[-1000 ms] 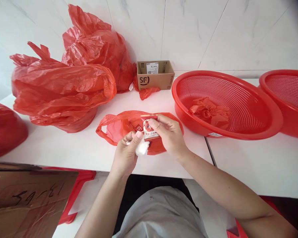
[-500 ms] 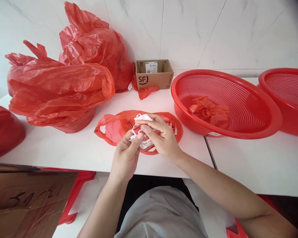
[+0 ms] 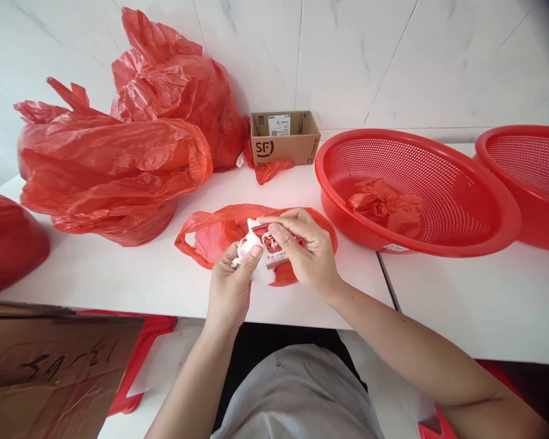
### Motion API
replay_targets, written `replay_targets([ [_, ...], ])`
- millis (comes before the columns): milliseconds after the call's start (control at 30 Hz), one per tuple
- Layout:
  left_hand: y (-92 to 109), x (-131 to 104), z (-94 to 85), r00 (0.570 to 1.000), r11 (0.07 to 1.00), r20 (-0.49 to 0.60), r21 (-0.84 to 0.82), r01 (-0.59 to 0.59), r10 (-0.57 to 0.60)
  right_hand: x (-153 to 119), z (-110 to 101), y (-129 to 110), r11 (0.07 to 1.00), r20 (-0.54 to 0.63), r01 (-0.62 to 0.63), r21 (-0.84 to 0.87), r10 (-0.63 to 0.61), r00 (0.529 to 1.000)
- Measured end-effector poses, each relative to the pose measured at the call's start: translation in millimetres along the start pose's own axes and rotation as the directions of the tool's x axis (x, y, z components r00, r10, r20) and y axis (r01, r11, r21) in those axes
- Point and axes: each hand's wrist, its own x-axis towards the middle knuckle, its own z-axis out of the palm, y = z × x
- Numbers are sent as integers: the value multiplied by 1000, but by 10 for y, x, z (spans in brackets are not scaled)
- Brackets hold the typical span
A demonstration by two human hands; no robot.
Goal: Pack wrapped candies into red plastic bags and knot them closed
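Note:
Crumpled white paper or tissue (image 3: pixel 248 245) is pinched in my left hand (image 3: pixel 233 274), thumb on top. My right hand (image 3: pixel 308 253) grips a small red and white printed packet (image 3: pixel 274 244) between thumb and fingers. The packet's left side overlaps the white piece, and its right side is hidden behind my fingers. Both hands are above an open red plastic bag (image 3: pixel 219 216) on the white table (image 3: pixel 165 274). What lies in the bag is mostly covered by my hands.
Large red plastic bags (image 3: pixel 110 158) stand at the left. A small open cardboard box (image 3: pixel 283 146) sits by the wall. A red perforated basket (image 3: pixel 439 177) holding a crumpled red bag (image 3: pixel 387 207) stands right, beside another basket (image 3: pixel 531 183). A bigger carton (image 3: pixel 59 372) is front left.
My right hand has shifted slightly right with the packet, drawing it partly away from the white piece in my left hand. More of the white piece shows now.

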Motion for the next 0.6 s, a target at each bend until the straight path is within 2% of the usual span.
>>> replay_targets([
  [100, -45, -21, 41, 990, 998, 130, 38, 42, -47, -1, 3, -1, 995, -13, -98, 34, 98, 995],
  [167, -70, -42, 82, 980, 995, 175, 65, 81, -91, -5, 10, 0, 991, 11, -129, 36, 129, 992],
  [300, -11, -63, 110, 986, 985, 125, 143, 92, -110, -2, 2, -9, 981, 28, -177, 79, 175, 984],
  [400, 220, -14, 37, 982, 944, 148, 324, 61, -114, 27, -31, -2, 974, -26, -198, 108, 202, 979],
  [467, 462, 86, -29, 993, 890, 110, 455, -14, -41, 62, -63, 32, 975, -76, -193, 106, 202, 977],
  [533, 722, 263, -71, 989, 800, 3, 587, -124, 151, 100, -94, 99, 984, -86, -172, 42, 175, 981],
  [567, 838, 385, -75, 962, 718, -30, 672, -181, 271, 117, -107, 142, 987, -70, -157, -27, 155, 985],
  [600, 932, 526, -71, 927, 599, -15, 767, -229, 374, 131, -117, 189, 984, -44, -135, -118, 131, 990],
])
